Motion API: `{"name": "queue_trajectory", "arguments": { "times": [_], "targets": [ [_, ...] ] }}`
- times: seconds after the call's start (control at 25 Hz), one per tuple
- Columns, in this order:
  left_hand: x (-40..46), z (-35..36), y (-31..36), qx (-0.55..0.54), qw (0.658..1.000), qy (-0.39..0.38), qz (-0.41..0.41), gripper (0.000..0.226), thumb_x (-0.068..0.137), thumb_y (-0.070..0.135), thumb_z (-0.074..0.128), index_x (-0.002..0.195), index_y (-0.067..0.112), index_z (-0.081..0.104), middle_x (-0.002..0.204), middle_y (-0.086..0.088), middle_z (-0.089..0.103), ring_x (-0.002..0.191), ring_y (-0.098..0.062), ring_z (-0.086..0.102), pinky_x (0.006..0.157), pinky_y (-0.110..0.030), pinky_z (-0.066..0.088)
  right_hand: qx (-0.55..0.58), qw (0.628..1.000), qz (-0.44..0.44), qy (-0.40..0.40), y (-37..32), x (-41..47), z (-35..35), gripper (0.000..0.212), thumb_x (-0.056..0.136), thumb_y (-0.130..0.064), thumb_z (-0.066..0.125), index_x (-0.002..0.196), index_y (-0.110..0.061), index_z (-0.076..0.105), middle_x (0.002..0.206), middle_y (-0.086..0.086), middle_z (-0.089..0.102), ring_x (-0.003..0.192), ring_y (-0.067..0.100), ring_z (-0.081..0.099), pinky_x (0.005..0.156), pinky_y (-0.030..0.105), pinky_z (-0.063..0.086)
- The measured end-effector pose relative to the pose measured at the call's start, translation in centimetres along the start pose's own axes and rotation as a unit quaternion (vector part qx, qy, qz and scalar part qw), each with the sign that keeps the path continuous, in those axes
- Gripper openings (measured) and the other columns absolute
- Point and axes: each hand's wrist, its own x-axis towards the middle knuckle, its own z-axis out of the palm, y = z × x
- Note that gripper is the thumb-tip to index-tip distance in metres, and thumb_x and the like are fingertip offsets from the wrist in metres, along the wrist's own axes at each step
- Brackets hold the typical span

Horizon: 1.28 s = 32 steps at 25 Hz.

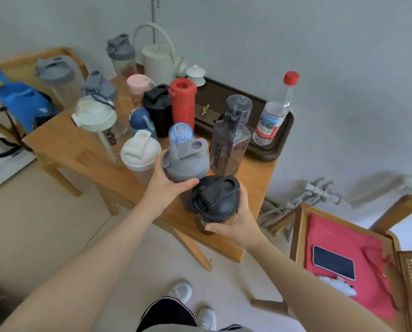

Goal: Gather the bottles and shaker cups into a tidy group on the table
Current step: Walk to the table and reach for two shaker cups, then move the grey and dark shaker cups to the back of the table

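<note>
Gripping both: left hand (166, 185) wraps grey-lid shaker (185, 161), right hand (236, 221) wraps black-lid shaker (214, 200) at table (255, 178) front edge. Risk: black one slips off edge, or knocks neighbours w/ crowded lids.

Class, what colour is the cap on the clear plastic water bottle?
Red cap, clearest in the head view.

Bottles (182, 105) left of tray (275, 149) on table (63, 144).

Soft even daylight, blurred warped edges
</note>
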Motion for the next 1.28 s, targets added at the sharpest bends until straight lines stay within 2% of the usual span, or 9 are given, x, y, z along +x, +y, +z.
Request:
{"name": "queue_trajectory", "arguments": {
  "times": [0.24, 0.36, 0.44, 0.52, 0.64, 0.76, 1.0, 1.16, 1.28],
  "targets": [
    [-2.3, -1.1, 1.5, -0.056, 0.998, 0.016, 0.009, 0.076, 0.064, 0.019, 0.079, 0.123, 0.038, 0.035, 0.122, 0.016, 0.049, 0.108, 0.006, 0.052, 0.082, -0.013, 0.047, 0.010, 0.999, -0.053, -0.004, -1.7, -0.9, -0.7, 0.091, 0.054, -0.036, 0.082, 0.131, -0.027, 0.035, 0.121, -0.007, 0.057, 0.114, 0.011, 0.056, 0.098, 0.040, 0.048],
    [-2.6, -1.9, 4.6, -0.133, 0.990, 0.038, 0.038, 0.067, 0.055, 0.035, 0.070, 0.115, 0.041, 0.041, 0.116, 0.014, 0.054, 0.098, 0.009, 0.058, 0.076, -0.013, 0.049, 0.049, 0.994, -0.093, -0.001, -5.0, -1.0, -0.5, 0.086, 0.055, -0.044, 0.080, 0.128, -0.028, 0.038, 0.118, -0.015, 0.059, 0.112, 0.011, 0.057, 0.092, 0.026, 0.048],
    [-2.2, -3.2, 7.2, -0.149, 0.985, 0.061, 0.064, 0.072, 0.047, 0.041, 0.078, 0.111, 0.040, 0.044, 0.108, 0.020, 0.061, 0.096, 0.008, 0.060, 0.074, -0.016, 0.050, 0.070, 0.990, -0.122, -0.002, -8.1, -0.1, -0.4, 0.090, 0.056, -0.054, 0.078, 0.129, -0.020, 0.038, 0.116, -0.012, 0.060, 0.109, 0.011, 0.058, 0.088, 0.020, 0.047],
    [-1.7, -5.2, 10.3, -0.147, 0.982, 0.066, 0.103, 0.079, 0.040, 0.055, 0.081, 0.109, 0.039, 0.046, 0.099, 0.026, 0.066, 0.095, 0.005, 0.061, 0.071, -0.017, 0.052, 0.092, 0.984, -0.156, 0.005, -11.2, 1.5, -0.3, 0.087, 0.057, -0.047, 0.077, 0.127, -0.015, 0.038, 0.113, -0.006, 0.059, 0.106, 0.007, 0.059, 0.084, 0.018, 0.048],
    [0.6, -9.0, 14.7, -0.132, 0.977, 0.065, 0.156, 0.064, 0.053, 0.043, 0.075, 0.110, 0.031, 0.048, 0.103, 0.016, 0.064, 0.094, 0.003, 0.062, 0.072, -0.015, 0.050, 0.108, 0.973, -0.200, 0.027, -15.9, 5.1, 0.4, 0.076, 0.058, -0.038, 0.066, 0.125, -0.010, 0.041, 0.107, -0.004, 0.059, 0.099, 0.007, 0.061, 0.080, 0.019, 0.050],
    [3.7, -13.8, 17.8, -0.117, 0.973, 0.065, 0.187, 0.059, 0.057, 0.043, 0.065, 0.111, 0.027, 0.048, 0.107, 0.010, 0.060, 0.093, 0.002, 0.062, 0.073, -0.015, 0.049, 0.101, 0.968, -0.227, 0.048, -20.7, 9.3, 2.8, 0.063, 0.058, -0.041, 0.063, 0.116, -0.021, 0.047, 0.102, -0.006, 0.060, 0.093, 0.004, 0.062, 0.075, 0.016, 0.051],
    [10.8, -26.2, 19.3, -0.131, 0.978, 0.074, 0.143, 0.060, 0.060, 0.050, 0.068, 0.112, 0.026, 0.050, 0.112, 0.003, 0.063, 0.098, -0.009, 0.064, 0.079, -0.031, 0.054, 0.156, 0.948, -0.250, 0.118, -27.7, 19.0, 10.4, 0.061, 0.053, -0.042, 0.076, 0.107, -0.025, 0.052, 0.100, -0.004, 0.062, 0.091, 0.006, 0.062, 0.078, 0.025, 0.053],
    [16.6, -32.6, 20.2, -0.180, 0.972, 0.099, 0.115, 0.074, 0.056, 0.055, 0.069, 0.118, 0.018, 0.050, 0.116, -0.003, 0.064, 0.101, -0.016, 0.064, 0.084, -0.039, 0.055, 0.160, 0.941, -0.247, 0.166, -30.8, 24.8, 14.3, 0.052, 0.057, -0.041, 0.068, 0.104, -0.028, 0.050, 0.099, -0.009, 0.060, 0.086, -0.004, 0.063, 0.072, 0.015, 0.051],
    [21.1, -35.8, 21.0, -0.205, 0.965, 0.104, 0.129, 0.065, 0.063, 0.050, 0.066, 0.117, 0.019, 0.049, 0.116, -0.002, 0.063, 0.101, -0.014, 0.064, 0.088, -0.041, 0.053, 0.146, 0.945, -0.220, 0.191, -32.7, 28.9, 15.4, 0.043, 0.063, -0.042, 0.066, 0.103, -0.031, 0.053, 0.102, -0.009, 0.062, 0.095, 0.003, 0.062, 0.082, 0.023, 0.051]
  ]
}}
